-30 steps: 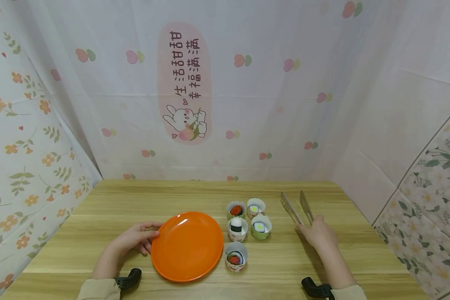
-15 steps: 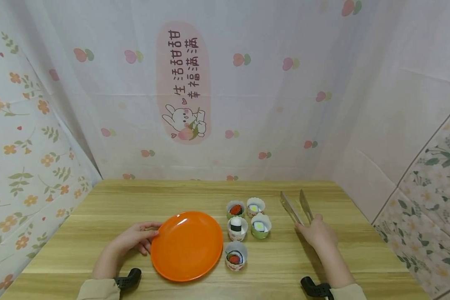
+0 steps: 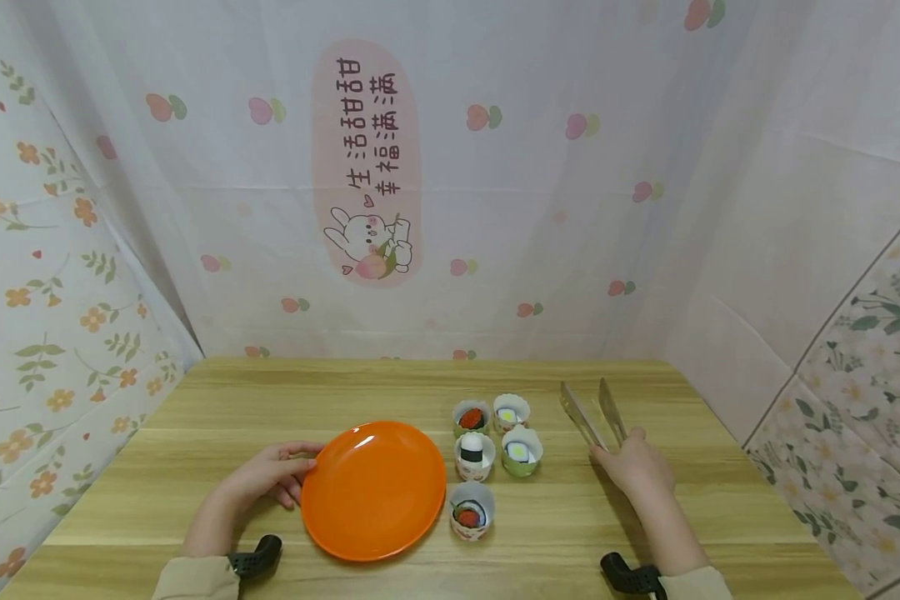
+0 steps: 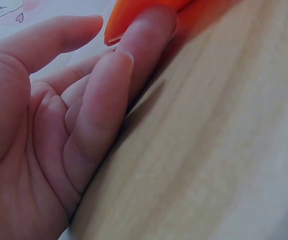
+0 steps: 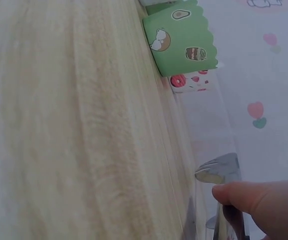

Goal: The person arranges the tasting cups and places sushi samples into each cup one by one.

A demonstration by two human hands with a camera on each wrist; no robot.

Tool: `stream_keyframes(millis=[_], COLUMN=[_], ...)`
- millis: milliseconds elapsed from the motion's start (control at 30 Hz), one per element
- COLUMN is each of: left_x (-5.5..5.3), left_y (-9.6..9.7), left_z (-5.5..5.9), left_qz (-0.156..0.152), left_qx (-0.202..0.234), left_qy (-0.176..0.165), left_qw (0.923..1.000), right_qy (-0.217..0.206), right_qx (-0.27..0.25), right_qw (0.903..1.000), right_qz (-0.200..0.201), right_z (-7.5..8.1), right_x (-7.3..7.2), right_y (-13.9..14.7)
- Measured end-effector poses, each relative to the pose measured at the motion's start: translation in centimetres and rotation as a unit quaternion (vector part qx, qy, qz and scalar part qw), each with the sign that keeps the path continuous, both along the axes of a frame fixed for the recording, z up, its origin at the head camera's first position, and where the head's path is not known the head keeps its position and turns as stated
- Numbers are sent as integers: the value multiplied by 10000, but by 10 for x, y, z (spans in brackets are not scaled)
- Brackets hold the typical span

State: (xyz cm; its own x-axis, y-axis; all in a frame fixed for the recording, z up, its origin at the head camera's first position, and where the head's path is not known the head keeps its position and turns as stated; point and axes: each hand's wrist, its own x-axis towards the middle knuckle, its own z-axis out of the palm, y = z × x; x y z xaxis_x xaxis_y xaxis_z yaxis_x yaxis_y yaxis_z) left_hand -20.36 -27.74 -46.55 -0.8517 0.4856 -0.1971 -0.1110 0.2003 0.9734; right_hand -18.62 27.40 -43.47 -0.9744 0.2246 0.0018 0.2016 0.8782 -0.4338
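An orange plate (image 3: 375,492) is on the wooden table, left of centre. My left hand (image 3: 270,479) holds its left rim; in the left wrist view, curled fingers (image 4: 104,95) reach the plate's edge (image 4: 134,12). On the right, my right hand (image 3: 637,467) grips metal tongs (image 3: 585,417), whose two arms are spread and point away from me with nothing between them. The right wrist view shows a finger against the tongs (image 5: 221,170). Between the hands stand several paper cups holding sushi pieces: a rice ball with a dark band (image 3: 472,449), rolls (image 3: 518,452) and a red-topped piece (image 3: 471,418).
The nearest cup (image 3: 472,510), with a dark-and-red roll, stands close to the plate's right rim. A green cup (image 5: 181,40) shows in the right wrist view. A printed curtain (image 3: 450,250) hangs behind the table, with floral cloth (image 3: 67,350) at the left.
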Motion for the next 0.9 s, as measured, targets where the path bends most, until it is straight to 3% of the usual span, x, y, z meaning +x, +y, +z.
stream_keyframes(millis=[400,667,900], left_x=[0,-1,1], left_y=[-2,-1,-5], left_z=[1,4,10], left_qz=[-140,-142,-38], left_qx=[180,54,-146], left_qy=[-180,-148,157], left_qw=[9996,9998,9998], right_qy=[-121,-57,543], right_qx=[-63,-189,-359], right_qw=[9999,9997,9975], right_qz=[-35,172,258], right_z=[1,5,13], right_x=[2,5,5], right_y=[0,3,3])
